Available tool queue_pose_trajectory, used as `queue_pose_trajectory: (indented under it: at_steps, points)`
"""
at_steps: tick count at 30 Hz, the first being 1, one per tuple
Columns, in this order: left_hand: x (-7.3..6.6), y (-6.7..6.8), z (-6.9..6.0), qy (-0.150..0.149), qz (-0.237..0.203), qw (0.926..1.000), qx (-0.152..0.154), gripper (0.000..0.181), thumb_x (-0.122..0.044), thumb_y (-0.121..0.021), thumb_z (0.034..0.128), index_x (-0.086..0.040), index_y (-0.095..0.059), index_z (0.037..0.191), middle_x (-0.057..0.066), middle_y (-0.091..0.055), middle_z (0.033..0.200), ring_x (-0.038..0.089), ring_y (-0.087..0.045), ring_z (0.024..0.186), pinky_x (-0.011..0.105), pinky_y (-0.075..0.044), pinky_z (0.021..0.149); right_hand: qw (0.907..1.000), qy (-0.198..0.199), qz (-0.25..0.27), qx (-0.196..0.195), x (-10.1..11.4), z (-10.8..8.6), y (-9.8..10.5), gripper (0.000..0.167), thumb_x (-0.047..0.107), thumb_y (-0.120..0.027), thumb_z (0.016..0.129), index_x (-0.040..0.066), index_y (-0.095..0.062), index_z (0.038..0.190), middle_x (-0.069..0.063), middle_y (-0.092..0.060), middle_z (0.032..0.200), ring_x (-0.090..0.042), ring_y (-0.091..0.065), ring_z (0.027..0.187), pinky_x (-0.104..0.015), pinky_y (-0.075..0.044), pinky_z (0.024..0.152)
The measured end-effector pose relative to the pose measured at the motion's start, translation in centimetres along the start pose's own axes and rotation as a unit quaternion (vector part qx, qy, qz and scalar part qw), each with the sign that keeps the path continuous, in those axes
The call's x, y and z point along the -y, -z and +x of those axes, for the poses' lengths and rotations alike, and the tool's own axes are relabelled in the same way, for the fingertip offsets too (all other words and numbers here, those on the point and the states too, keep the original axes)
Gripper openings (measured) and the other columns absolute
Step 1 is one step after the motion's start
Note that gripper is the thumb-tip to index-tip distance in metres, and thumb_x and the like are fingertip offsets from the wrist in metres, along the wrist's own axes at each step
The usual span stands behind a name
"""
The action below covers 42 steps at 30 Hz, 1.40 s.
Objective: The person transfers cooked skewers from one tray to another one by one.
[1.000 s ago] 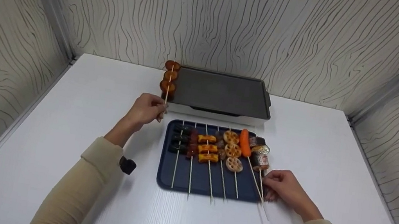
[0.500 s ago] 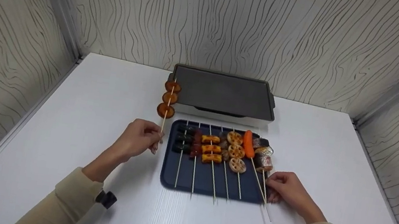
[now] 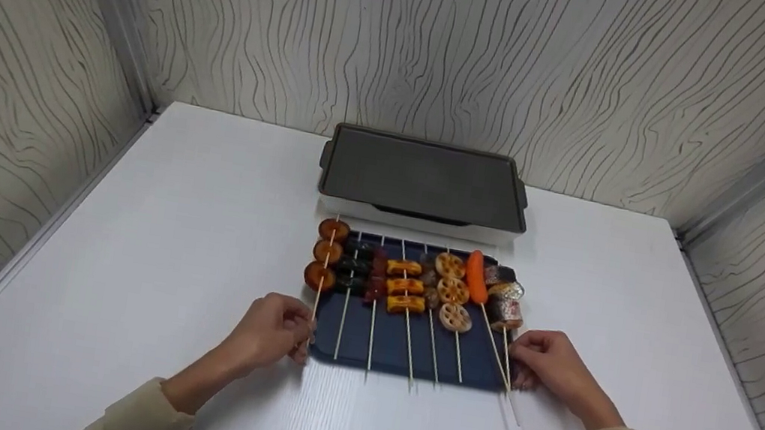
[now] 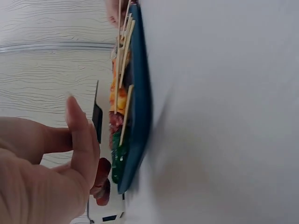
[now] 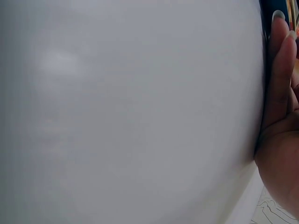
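In the head view, my left hand (image 3: 274,328) pinches the stick of a skewer with round orange-brown slices (image 3: 327,252), which lies over the left edge of a dark blue tray (image 3: 351,347). Its slices show beside my fingers in the left wrist view. At the tray's right edge, my right hand (image 3: 553,366) holds the rim, close to the stick of a fish-chunk skewer (image 3: 505,311). Between the hands lie skewers of dark green pieces (image 3: 354,265), red pieces (image 3: 375,288), yellow pieces (image 3: 405,287), brown lumps (image 3: 431,297), lotus root slices (image 3: 453,291) and an orange sausage (image 3: 476,278).
Behind the tray stands a flat black griddle (image 3: 426,176) on a white base. Patterned panels (image 3: 409,37) enclose the white table (image 3: 227,192) at the back and sides. The sausage and fish sticks cross near the tray's front right corner, overhanging it.
My left hand has brought the round-slice skewer from the griddle's left end toward me, down to the tray's left edge. My right hand has stayed at the tray's right edge.
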<state>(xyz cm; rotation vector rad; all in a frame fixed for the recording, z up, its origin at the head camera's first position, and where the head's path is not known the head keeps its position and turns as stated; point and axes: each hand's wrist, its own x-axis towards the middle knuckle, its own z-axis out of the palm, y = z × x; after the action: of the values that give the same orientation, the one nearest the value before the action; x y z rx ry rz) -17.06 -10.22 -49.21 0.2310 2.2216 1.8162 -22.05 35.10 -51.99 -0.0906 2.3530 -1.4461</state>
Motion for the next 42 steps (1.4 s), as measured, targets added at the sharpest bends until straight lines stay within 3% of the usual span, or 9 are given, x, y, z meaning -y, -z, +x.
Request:
queue_pose_trajectory:
  at_steps: [6,13,18,28,33,36,42]
  points:
    - [0.9,-0.8,-0.2,0.027,0.016,0.9994,0.011,0.009,0.006,-0.060,0.0961,0.012,-0.067,0.096,0.014,-0.069,0.073,0.016,-0.068,0.059,0.037,-0.060,0.059,1.0000,0.002,-0.004,-0.001,-0.1,0.0,-0.1,0.023,0.013,-0.063,0.100,-0.008,-0.070,0.101,-0.006,-0.068,0.069,-0.012,-0.064,0.053,-0.029,-0.055,0.052]
    - [1.1,-1.0,-0.1,0.009,0.065,0.9973,0.032,0.009,0.005,-0.061,0.0953,0.010,-0.068,0.095,0.010,-0.070,0.072,0.016,-0.068,0.058,0.034,-0.059,0.057,1.0000,-0.004,0.001,-0.003,-0.1,0.1,0.0,0.023,0.014,-0.064,0.100,-0.008,-0.069,0.100,-0.006,-0.068,0.067,-0.012,-0.063,0.051,-0.029,-0.055,0.052]
    - [1.0,-0.8,0.2,0.005,0.081,0.9962,0.030,0.008,0.001,-0.064,0.0949,0.008,-0.069,0.097,0.007,-0.070,0.072,0.016,-0.068,0.056,0.033,-0.058,0.054,1.0000,0.004,0.004,-0.005,-0.2,0.1,0.0,0.023,0.013,-0.062,0.101,-0.010,-0.069,0.100,-0.007,-0.068,0.067,-0.011,-0.063,0.051,-0.028,-0.054,0.051]
    - [1.2,-0.7,0.1,0.003,0.062,0.9975,0.034,0.015,-0.004,-0.066,0.0966,0.009,-0.069,0.104,0.012,-0.073,0.076,0.016,-0.068,0.057,0.035,-0.059,0.056,1.0000,0.005,0.001,-0.004,-0.2,0.2,0.1,0.022,0.011,-0.061,0.100,-0.010,-0.069,0.100,-0.008,-0.068,0.067,-0.012,-0.064,0.051,-0.029,-0.055,0.051]
    - [1.3,0.1,-0.2,-0.004,0.087,0.9962,0.006,0.024,-0.016,-0.068,0.0987,0.007,-0.070,0.106,0.012,-0.073,0.082,0.019,-0.069,0.060,0.035,-0.058,0.055,0.9998,0.017,0.008,0.000,-0.1,0.6,0.0,0.022,0.011,-0.063,0.099,-0.010,-0.069,0.098,-0.007,-0.068,0.066,-0.011,-0.064,0.051,-0.028,-0.055,0.051]
    - [1.4,1.2,-0.6,-0.023,0.149,0.9877,-0.042,0.025,-0.019,-0.070,0.0983,0.004,-0.072,0.105,0.008,-0.071,0.084,0.016,-0.067,0.061,0.031,-0.055,0.056,0.9999,0.009,0.009,0.009,-0.3,0.6,-0.3,0.021,0.012,-0.063,0.099,-0.008,-0.070,0.097,-0.006,-0.069,0.067,-0.011,-0.065,0.052,-0.028,-0.055,0.052]
    - [1.1,3.3,-0.3,-0.058,0.281,0.9488,-0.133,0.010,-0.014,-0.072,0.0951,-0.004,-0.075,0.097,0.003,-0.070,0.082,0.008,-0.062,0.065,0.029,-0.053,0.060,0.9999,0.013,0.005,-0.006,-0.6,-0.1,-0.2,0.021,0.012,-0.064,0.099,-0.008,-0.070,0.096,-0.005,-0.068,0.065,-0.011,-0.064,0.051,-0.028,-0.055,0.051]
